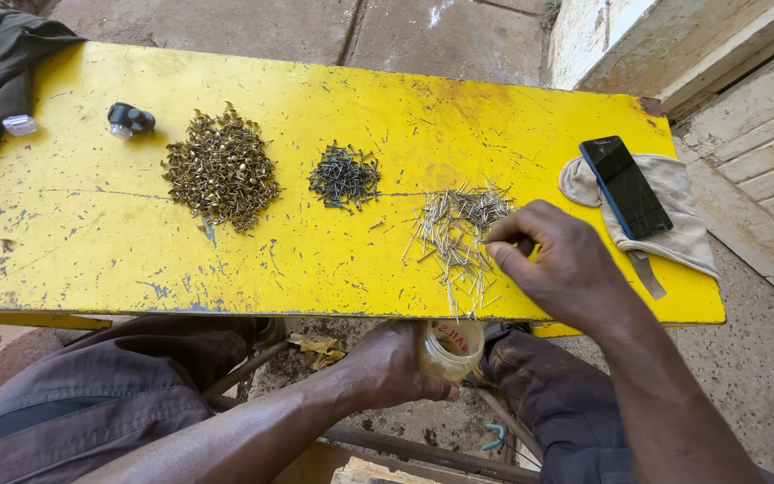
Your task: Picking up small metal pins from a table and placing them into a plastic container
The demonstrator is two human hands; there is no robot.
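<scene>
Thin pins [459,229] are pinched from a loose pile on the yellow bench [91,224] by the right hand [553,260], while a small jar [448,350] is gripped by the left hand [391,366] just below the near edge (mouth tipped toward the pile). Steadier transfers are likely if the jar is kept close under the edge.

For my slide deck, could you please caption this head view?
Right hand picks thin nails on a yellow table; left hand holds a jar below.
</scene>
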